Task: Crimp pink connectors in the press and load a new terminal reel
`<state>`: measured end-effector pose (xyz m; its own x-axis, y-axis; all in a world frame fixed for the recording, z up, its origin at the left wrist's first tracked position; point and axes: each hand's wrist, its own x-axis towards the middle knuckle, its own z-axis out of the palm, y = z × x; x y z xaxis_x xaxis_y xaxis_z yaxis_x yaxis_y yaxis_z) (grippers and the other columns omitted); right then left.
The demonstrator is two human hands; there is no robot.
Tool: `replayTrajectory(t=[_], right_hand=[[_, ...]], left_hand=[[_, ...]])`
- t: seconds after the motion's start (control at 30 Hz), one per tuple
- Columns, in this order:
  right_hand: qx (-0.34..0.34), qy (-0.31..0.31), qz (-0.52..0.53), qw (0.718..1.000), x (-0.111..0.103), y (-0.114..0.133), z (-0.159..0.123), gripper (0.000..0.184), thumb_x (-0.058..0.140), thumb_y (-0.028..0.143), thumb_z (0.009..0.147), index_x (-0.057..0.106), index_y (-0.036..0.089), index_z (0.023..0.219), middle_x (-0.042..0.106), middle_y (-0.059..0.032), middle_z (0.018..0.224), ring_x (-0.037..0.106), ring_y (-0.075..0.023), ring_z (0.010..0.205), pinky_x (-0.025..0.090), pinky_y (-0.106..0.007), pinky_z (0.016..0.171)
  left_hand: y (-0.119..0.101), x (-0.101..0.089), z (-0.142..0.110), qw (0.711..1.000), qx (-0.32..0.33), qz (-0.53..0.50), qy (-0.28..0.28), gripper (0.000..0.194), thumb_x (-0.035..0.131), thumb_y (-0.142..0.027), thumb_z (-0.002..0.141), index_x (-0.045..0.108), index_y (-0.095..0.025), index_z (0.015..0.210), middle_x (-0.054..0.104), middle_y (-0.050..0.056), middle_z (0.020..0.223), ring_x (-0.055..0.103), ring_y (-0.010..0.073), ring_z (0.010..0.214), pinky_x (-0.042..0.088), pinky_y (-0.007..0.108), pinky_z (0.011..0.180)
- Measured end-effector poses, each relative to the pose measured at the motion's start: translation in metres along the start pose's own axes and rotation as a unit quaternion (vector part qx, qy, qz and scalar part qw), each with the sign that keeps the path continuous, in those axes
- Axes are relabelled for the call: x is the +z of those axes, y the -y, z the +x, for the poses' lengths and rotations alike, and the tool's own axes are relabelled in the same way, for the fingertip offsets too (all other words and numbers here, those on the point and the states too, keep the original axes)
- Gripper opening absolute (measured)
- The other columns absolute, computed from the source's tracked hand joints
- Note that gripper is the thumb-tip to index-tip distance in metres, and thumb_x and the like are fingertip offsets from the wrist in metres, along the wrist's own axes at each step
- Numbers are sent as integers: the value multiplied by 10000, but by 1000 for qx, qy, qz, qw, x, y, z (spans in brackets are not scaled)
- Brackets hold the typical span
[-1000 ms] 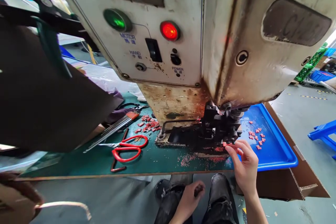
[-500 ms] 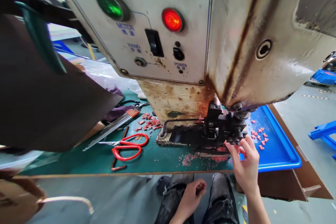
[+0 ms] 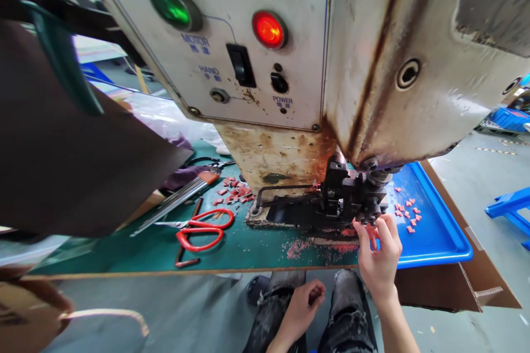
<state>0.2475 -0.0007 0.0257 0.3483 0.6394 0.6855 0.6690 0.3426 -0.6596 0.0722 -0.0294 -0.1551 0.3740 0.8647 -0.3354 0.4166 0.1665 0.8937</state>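
Note:
My right hand [image 3: 379, 259] is at the black tooling [image 3: 350, 198] under the machine head, thumb and fingertips pinched near its front edge. Something small and red [image 3: 373, 240] shows between the fingers, looking like the red pieces nearby; its shape is partly covered. Low over my lap, my left hand [image 3: 305, 300] has its fingers curled in, and whatever may be inside is hidden. Pink-red crumbs [image 3: 296, 248] lie on the green table top just left of the right hand. Behind that hand, a blue tray [image 3: 445, 242] bears several small red pieces [image 3: 408, 212].
The machine's panel [image 3: 223, 5] has a green and a lit red light. Red-handled scissors [image 3: 202, 231], a hex key [image 3: 186, 262], metal rods [image 3: 174, 204] and a heap of red pieces [image 3: 236, 193] lie leftward. A cardboard box [image 3: 439, 287] sits beneath the tray.
The view has shifted slightly. My right hand has moved a little left at the tooling, and red shows more clearly between its fingers. My left hand stays put.

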Motion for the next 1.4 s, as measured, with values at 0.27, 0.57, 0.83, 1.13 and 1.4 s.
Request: replayTrajectory(t=[0.27,0.57,0.83,1.13,1.4], right_hand=[[-50,19,-12,999,-1,-2,3,177,553,171,1053,541,228,886,488,-1,857,499,-138,718,453,-236,608],[72,-11,47,996,0,7,-1,262,663,293,1010,556,212,785,487,-2,824,449,-127,656,396,-220,494],[21,-50,7,999,2,14,-2,207,673,264,1016,629,200,824,545,-6,824,451,-108,614,414,-230,532],[-26,-57,-9,998,3,10,-1,233,634,193,1023,588,217,796,523,-9,805,513,-141,691,438,-253,610],[-40,-44,-3,998,4,-3,-6,201,645,141,994,572,203,817,525,-24,833,510,-139,715,422,-229,559]], left_hand=[[-6,-2,-5,1000,-3,1,-4,86,571,-305,753,607,-227,740,658,18,708,620,215,727,470,289,713],[-2,-1,-6,1000,-3,-5,-6,83,570,-292,730,605,-217,740,648,13,696,618,215,718,465,302,724],[1,-1,-4,1000,-3,-3,-14,73,569,-268,720,615,-213,735,659,16,707,628,220,724,471,305,736],[2,-2,-1,1000,-9,0,-8,62,585,-252,726,623,-211,754,660,13,714,637,218,728,482,297,747],[0,-3,-2,1000,-12,-4,-2,90,529,-256,734,605,-217,762,652,11,719,614,209,716,471,293,734]])
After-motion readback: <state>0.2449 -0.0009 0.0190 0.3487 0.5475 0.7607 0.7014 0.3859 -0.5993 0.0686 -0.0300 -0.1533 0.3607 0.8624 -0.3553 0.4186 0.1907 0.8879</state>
